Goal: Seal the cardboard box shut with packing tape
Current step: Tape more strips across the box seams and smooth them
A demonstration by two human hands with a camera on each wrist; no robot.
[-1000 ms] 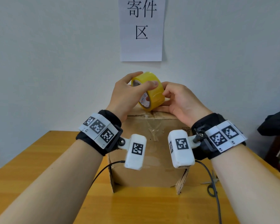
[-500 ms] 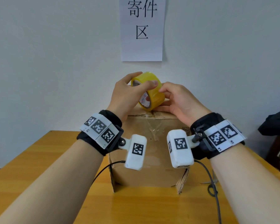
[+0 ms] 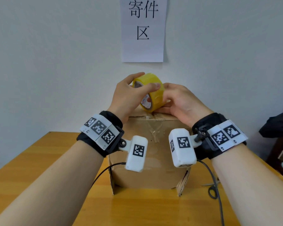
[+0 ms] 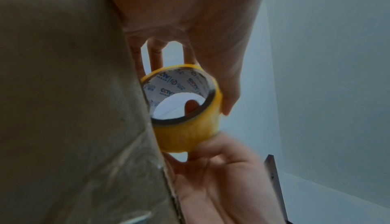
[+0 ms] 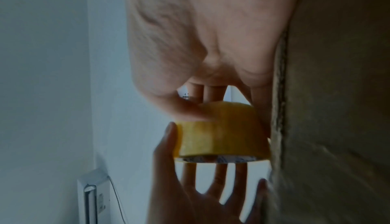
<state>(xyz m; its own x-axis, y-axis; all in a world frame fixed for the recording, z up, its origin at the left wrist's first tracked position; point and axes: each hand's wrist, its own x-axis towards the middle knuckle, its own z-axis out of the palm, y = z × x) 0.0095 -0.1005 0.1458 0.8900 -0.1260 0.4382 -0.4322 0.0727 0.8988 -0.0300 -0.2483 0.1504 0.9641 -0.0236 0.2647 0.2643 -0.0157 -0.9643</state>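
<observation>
A yellow packing tape roll [image 3: 155, 95] is held just above the near top edge of the brown cardboard box [image 3: 153, 168]. My left hand [image 3: 129, 95] grips the roll, thumb across its front and fingers over the top. My right hand [image 3: 178, 101] meets it from the right, with its thumb pressed on the tape's outer face and its fingers curled behind. The left wrist view shows the roll [image 4: 190, 132] and its printed white core beside the box wall [image 4: 63, 110]. In the right wrist view my thumb lies on the roll [image 5: 221, 135]. Old clear tape crosses the box top.
The box stands on a wooden table [image 3: 39, 157] close to a white wall bearing a paper sign [image 3: 143, 28]. Scissors [image 3: 212, 190] lie on the table right of the box. A dark garment [image 3: 278, 126] sits at the far right edge.
My right fingers have shifted slightly on the roll's side. The left hand, the roll and the box have stayed almost where they were.
</observation>
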